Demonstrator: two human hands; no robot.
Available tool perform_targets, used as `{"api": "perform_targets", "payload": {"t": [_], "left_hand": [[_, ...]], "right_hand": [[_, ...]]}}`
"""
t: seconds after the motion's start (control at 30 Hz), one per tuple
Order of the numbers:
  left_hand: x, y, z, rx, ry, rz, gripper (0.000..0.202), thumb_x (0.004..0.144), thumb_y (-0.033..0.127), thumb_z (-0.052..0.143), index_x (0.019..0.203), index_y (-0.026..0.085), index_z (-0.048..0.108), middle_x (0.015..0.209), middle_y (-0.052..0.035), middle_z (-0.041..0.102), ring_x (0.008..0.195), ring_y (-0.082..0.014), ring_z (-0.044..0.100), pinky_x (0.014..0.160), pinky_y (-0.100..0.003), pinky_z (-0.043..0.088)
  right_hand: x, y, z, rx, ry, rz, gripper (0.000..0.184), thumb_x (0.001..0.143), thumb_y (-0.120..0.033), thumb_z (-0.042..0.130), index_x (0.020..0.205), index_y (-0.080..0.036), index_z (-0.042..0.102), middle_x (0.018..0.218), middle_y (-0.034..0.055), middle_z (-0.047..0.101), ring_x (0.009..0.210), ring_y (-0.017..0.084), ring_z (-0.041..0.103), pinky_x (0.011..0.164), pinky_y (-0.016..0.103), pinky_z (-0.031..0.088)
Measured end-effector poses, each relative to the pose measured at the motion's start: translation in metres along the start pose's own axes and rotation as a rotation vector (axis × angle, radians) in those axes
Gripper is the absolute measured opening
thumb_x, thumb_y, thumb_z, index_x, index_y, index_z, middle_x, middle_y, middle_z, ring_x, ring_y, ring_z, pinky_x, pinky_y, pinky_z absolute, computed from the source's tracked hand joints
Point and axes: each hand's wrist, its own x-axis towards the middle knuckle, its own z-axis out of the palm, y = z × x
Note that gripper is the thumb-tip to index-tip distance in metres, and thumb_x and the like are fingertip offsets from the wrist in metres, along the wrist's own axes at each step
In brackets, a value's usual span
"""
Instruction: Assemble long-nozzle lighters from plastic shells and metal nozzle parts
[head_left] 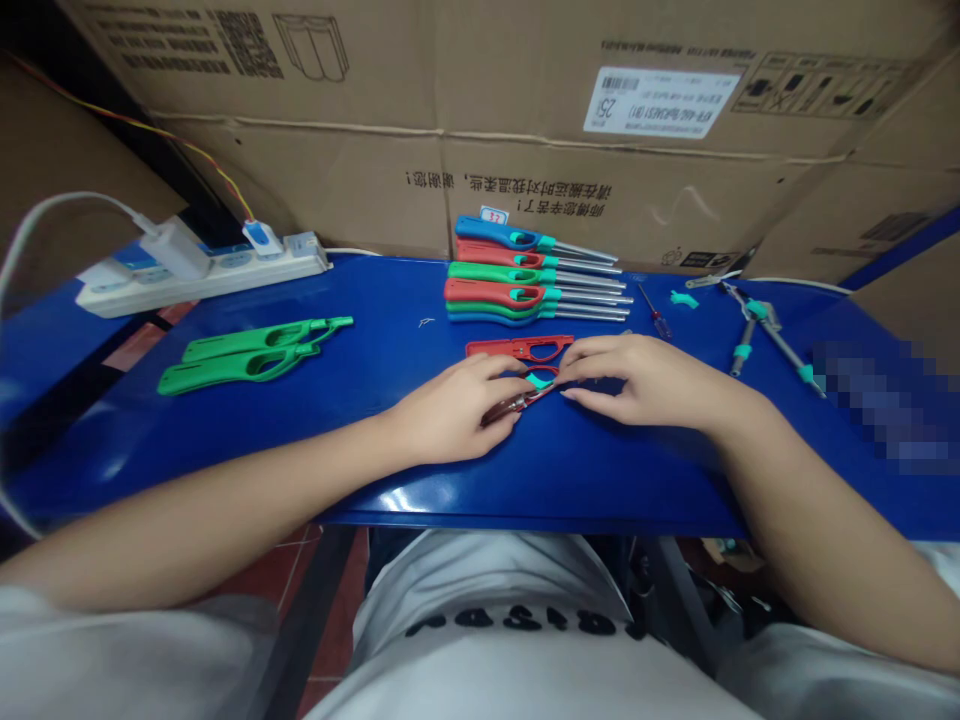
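My left hand (454, 405) and my right hand (637, 378) meet at the middle of the blue table (390, 470). Together they pinch a red lighter body (510, 404) with a teal trigger piece (540, 379) between the fingertips. The left fingers curl round its rear end; the right fingers close on its front. Just beyond lies a red lighter half-shell (517, 347), flat on the table.
A stack of finished long-nosed lighters (517, 285) in blue, red and green lies behind. Two green half-shells (247, 355) rest at left. A power strip (202, 272) sits far left. A small screwdriver (656, 315) and metal tube parts (757, 330) lie at right. Cardboard boxes (525, 120) wall the back.
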Motion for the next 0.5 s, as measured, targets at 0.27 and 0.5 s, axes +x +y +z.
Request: {"api": "perform_targets", "payload": {"t": [0.27,0.5], "left_hand": [[-0.0003,0.0005,-0.0008,-0.009,0.014,0.005,0.035,0.090,0.021,0.058,0.124,0.017,0.065,0.132,-0.0129,0.062,0.120,-0.0268,0.062,0.103,-0.041,0.052],[-0.0004,0.0008,-0.0007,-0.021,-0.036,0.008,0.032,0.093,0.019,0.055,0.124,0.019,0.065,0.131,-0.0124,0.062,0.119,-0.0263,0.060,0.103,-0.042,0.050]], "right_hand": [[-0.0003,-0.0012,-0.0008,-0.022,-0.012,-0.013,0.025,0.094,-0.029,0.057,0.106,-0.024,0.079,0.110,0.0063,0.074,0.095,0.022,0.070,0.084,0.032,0.054],[-0.0002,-0.0012,-0.0009,-0.036,-0.019,-0.011,0.027,0.094,-0.029,0.057,0.112,-0.025,0.078,0.113,0.0053,0.075,0.099,0.022,0.071,0.087,0.032,0.054]]}}
